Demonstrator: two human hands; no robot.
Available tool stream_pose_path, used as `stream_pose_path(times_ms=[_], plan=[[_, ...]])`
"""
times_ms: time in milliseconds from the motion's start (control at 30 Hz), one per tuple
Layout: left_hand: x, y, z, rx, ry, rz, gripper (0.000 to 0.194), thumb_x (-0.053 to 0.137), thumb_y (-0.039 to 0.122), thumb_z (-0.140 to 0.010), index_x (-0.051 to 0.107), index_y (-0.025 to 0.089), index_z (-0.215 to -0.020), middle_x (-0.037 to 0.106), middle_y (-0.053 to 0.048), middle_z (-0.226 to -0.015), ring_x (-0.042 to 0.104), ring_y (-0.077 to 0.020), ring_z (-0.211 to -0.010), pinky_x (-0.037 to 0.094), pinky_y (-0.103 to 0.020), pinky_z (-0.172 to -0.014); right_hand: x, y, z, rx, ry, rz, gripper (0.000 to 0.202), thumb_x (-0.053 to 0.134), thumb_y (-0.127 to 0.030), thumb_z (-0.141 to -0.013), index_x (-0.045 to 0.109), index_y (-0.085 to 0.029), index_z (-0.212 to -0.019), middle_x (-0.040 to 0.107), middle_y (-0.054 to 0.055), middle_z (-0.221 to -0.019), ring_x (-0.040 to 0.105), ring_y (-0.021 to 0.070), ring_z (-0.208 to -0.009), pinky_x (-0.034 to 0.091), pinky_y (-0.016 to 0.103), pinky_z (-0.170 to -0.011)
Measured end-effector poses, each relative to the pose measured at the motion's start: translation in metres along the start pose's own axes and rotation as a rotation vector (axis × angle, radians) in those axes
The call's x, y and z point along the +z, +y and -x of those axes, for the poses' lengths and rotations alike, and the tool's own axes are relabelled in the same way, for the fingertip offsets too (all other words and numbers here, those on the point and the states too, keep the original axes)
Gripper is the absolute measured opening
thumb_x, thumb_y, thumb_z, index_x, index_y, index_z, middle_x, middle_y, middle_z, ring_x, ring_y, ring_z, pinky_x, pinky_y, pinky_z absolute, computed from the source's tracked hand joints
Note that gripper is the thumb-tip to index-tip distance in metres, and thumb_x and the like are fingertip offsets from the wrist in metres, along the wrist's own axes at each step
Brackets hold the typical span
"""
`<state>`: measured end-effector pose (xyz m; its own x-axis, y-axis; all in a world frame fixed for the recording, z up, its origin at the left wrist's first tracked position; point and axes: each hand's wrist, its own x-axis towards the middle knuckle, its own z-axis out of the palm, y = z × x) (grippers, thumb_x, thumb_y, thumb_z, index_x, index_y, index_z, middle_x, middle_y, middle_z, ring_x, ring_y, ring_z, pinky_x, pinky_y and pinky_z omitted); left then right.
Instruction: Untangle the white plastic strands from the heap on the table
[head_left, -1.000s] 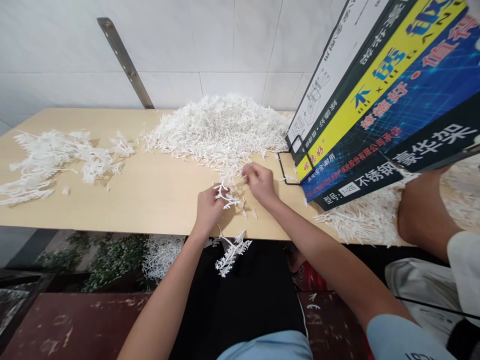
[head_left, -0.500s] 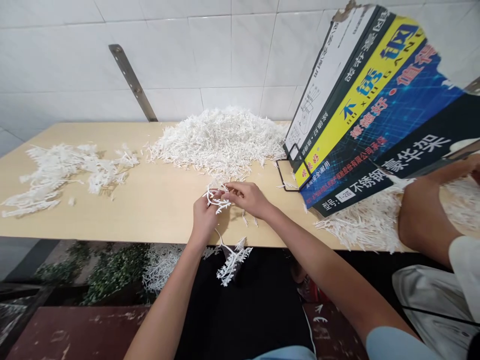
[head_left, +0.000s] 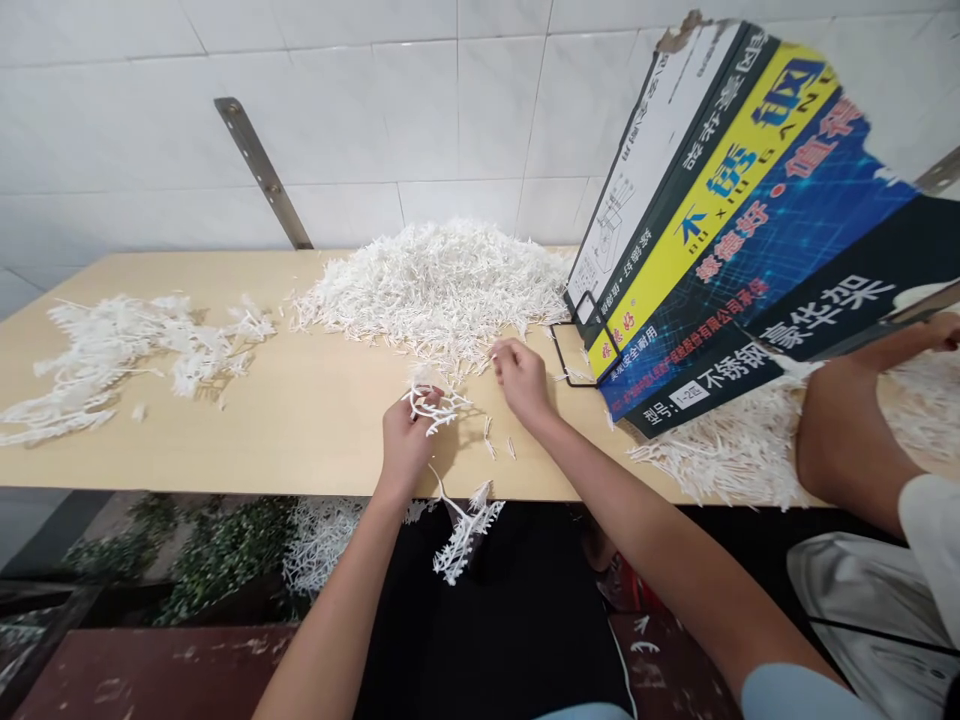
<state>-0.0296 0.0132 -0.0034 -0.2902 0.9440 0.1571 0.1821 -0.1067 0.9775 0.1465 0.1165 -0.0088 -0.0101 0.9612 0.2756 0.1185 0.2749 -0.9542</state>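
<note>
A white branched plastic stem [head_left: 441, 412] is pinched in my left hand [head_left: 405, 445], above the front part of the table. Its thin stalk runs down past the table edge and ends in a spiky tuft [head_left: 469, 535] hanging over my lap. My right hand [head_left: 523, 382] is apart from the stem, at the near right edge of a big heap of small white plastic sprigs [head_left: 450, 285]. Its fingers are curled and pressed together; whatever they may hold is too small to tell. A few loose sprigs [head_left: 489, 438] lie between my hands.
White branched pieces [head_left: 127, 345] lie spread at the left. A torn cardboard box [head_left: 720, 240] stands upright at the right, by a black wire frame [head_left: 574, 355]. Beyond it, another person's arm [head_left: 847, 430] rests near more white sprigs [head_left: 727, 460]. Green foliage [head_left: 225, 550] is below the table.
My right hand has left the stem and moved right and slightly up to the heap's edge. My left hand keeps the stem in nearly the same place.
</note>
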Motion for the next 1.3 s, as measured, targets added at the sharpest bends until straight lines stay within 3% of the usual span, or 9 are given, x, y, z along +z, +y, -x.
stream_pose_path(times_ms=[167,400,533,600,667,767,900,1133,1300], plan=[[0.002,0.001,0.001,0.004,-0.085,-0.079,0.031,0.061,0.044,-0.091,0.074,0.016,-0.087,0.072,-0.005,-0.080,0.063,-0.0200,-0.078,0.044,-0.028,-0.070,0.006,-0.006,0.006,-0.043,-0.074,0.042,0.028,0.060,-0.040,-0.092,0.069,-0.021,-0.110,0.071,0.005,-0.099,0.061,0.0146,-0.072,0.048,0.024,-0.058],[0.000,0.000,0.001,0.023,-0.128,-0.123,0.030,0.055,0.040,-0.090,0.066,0.018,-0.074,0.064,-0.001,-0.067,0.056,-0.0175,-0.066,0.040,-0.027,-0.063,0.000,-0.025,0.016,-0.284,-0.132,0.111,0.031,0.053,-0.043,-0.100,0.076,-0.023,-0.106,0.070,0.010,-0.117,0.064,0.0250,-0.111,0.053,0.034,-0.081],[-0.002,0.003,0.002,0.043,-0.184,-0.159,0.034,0.052,0.041,-0.093,0.058,0.019,-0.067,0.054,0.001,-0.060,0.048,-0.0151,-0.061,0.035,-0.026,-0.060,0.001,-0.034,0.023,-0.266,-0.308,0.054,0.033,0.059,-0.044,-0.097,0.073,-0.025,-0.120,0.069,0.009,-0.124,0.065,0.0242,-0.108,0.054,0.033,-0.079],[-0.002,0.006,0.001,0.042,-0.206,-0.182,0.035,0.052,0.040,-0.093,0.054,0.019,-0.065,0.051,0.002,-0.059,0.045,-0.0146,-0.060,0.032,-0.026,-0.059,0.002,-0.032,0.024,-0.165,-0.392,0.006,0.034,0.065,-0.047,-0.092,0.075,-0.024,-0.116,0.073,0.008,-0.109,0.066,0.0216,-0.090,0.053,0.032,-0.072],[-0.002,0.009,0.001,0.047,-0.221,-0.198,0.033,0.052,0.039,-0.092,0.053,0.019,-0.065,0.049,0.002,-0.058,0.044,-0.0145,-0.059,0.030,-0.027,-0.058,0.004,-0.028,0.022,-0.046,-0.419,-0.028,0.032,0.071,-0.051,-0.088,0.078,-0.021,-0.094,0.071,0.005,-0.081,0.062,0.0183,-0.070,0.050,0.030,-0.062],[0.001,0.013,0.001,0.085,-0.259,-0.223,0.026,0.051,0.031,-0.089,0.053,0.019,-0.065,0.048,0.002,-0.059,0.044,-0.0145,-0.060,0.029,-0.027,-0.059,0.003,-0.019,0.019,0.092,-0.317,-0.129,0.041,0.074,-0.057,-0.081,0.070,-0.019,-0.067,0.061,0.002,-0.060,0.051,0.0143,-0.053,0.039,0.027,-0.048],[0.004,0.015,0.000,0.104,-0.303,-0.267,0.024,0.050,0.028,-0.087,0.053,0.020,-0.064,0.047,0.002,-0.057,0.042,-0.0143,-0.057,0.028,-0.028,-0.058,0.003,-0.010,0.014,0.145,-0.132,-0.227,0.050,0.073,-0.061,-0.080,0.059,-0.019,-0.057,0.053,0.000,-0.053,0.040,0.0108,-0.047,0.027,0.025,-0.043],[0.006,0.014,-0.002,0.141,-0.339,-0.304,0.020,0.050,0.025,-0.087,0.056,0.019,-0.069,0.054,0.001,-0.061,0.046,-0.0146,-0.060,0.030,-0.027,-0.061,0.003,-0.006,0.016,0.040,-0.008,-0.126,0.050,0.067,-0.055,-0.086,0.049,-0.021,-0.054,0.044,-0.002,-0.053,0.037,0.0115,-0.052,0.028,0.027,-0.050],[0.003,0.008,-0.001,0.107,-0.302,-0.269,0.026,0.053,0.032,-0.090,0.059,0.017,-0.069,0.055,0.001,-0.061,0.046,-0.0140,-0.060,0.031,-0.027,-0.060,0.003,-0.011,0.014,0.060,-0.094,-0.181,0.037,0.066,-0.045,-0.086,0.056,-0.020,-0.060,0.044,-0.002,-0.057,0.038,0.0126,-0.056,0.029,0.028,-0.053]])
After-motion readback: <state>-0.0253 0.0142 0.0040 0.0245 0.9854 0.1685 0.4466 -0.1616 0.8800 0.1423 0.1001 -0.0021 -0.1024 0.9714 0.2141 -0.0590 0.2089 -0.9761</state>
